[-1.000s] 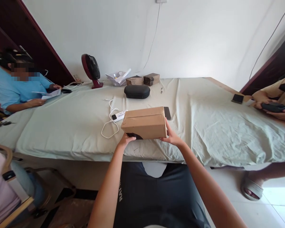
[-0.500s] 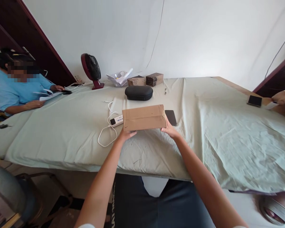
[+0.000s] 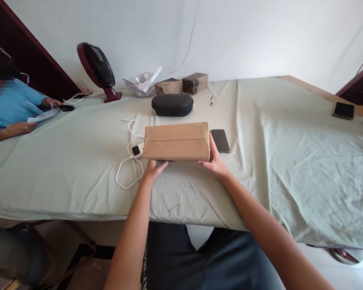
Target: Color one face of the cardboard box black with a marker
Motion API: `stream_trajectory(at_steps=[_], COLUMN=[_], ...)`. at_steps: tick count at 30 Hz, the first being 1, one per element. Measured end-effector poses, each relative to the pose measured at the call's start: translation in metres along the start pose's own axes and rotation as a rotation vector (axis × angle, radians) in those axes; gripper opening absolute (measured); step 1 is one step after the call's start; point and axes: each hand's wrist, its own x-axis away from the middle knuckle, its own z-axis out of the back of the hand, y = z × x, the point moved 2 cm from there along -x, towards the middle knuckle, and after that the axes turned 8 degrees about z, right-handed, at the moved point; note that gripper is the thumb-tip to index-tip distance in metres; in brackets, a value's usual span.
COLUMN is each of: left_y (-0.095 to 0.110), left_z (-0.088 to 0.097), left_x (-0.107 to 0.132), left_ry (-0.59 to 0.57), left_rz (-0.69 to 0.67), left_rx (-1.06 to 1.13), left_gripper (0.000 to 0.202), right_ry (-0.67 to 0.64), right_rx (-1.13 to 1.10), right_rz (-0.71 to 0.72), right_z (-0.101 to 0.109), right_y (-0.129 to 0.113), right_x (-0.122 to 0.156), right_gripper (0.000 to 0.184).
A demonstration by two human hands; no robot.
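A brown cardboard box (image 3: 177, 141) is gripped between my two hands above the cloth-covered table (image 3: 87, 161). At its lower left corner is my left hand (image 3: 154, 169), the thumb along the near bottom edge and the other fingers mostly hidden. My right hand (image 3: 213, 161) holds the right end, fingers up the side and thumb at the bottom edge. Partly behind the box's left end lies a white device with a black top (image 3: 137, 150), beside a looped white cable (image 3: 117, 177). Just right of the box is a dark phone (image 3: 220, 141).
Beyond the box lies a black zip case (image 3: 172, 105). Further back stand two small cardboard boxes (image 3: 195, 83), a clear plastic basket (image 3: 142, 85) and a red fan (image 3: 99, 68). A person in blue (image 3: 12, 106) sits at left with papers. Another phone (image 3: 343, 110) lies at far right.
The view has come closer and tilted down, so the box and table look larger. Both hands keep their hold on the box. The person at left has slid further toward the frame edge.
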Motion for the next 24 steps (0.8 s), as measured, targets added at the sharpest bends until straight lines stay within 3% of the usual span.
stream_trajectory(at_steps=[4,7,11,14,16,18,20,24], left_y=[0.002,0.007,0.016,0.026,0.035,0.047,0.062,0.090], left_z=[-0.007,-0.011,-0.011,-0.006,-0.001,0.003,0.004,0.005], left_x=[0.000,-0.005,-0.009,-0.007,-0.003,0.001,0.004,0.009], left_ry=[-0.065,-0.119,-0.146,0.003,0.142,0.200,0.145,-0.128], left_rz=[0.084,0.091,0.060,-0.071,-0.199,-0.308,-0.386,-0.470], left_rx=[0.158,0.194,0.207,0.098,-0.042,-0.175,-0.275,-0.346], left_gripper=[0.058,0.063,0.096,0.127,0.135,0.136,0.143,0.153], right_ry=[0.098,0.149,0.234,0.264,0.228,0.165,0.078,-0.102], right_rx=[-0.020,-0.031,0.042,0.095,0.125,0.144,0.178,0.345], right_rz=[0.093,0.071,0.017,0.097,0.144,0.175,0.214,0.332], right_z=[-0.005,-0.008,-0.003,0.002,0.003,0.004,0.004,0.004], right_y=[-0.015,-0.024,-0.038,-0.050,-0.055,-0.054,-0.050,-0.040], right_x=[0.000,-0.001,0.000,0.000,0.000,-0.001,-0.001,0.005], right_gripper=[0.155,0.152,0.153,0.162,0.164,0.169,0.175,0.166])
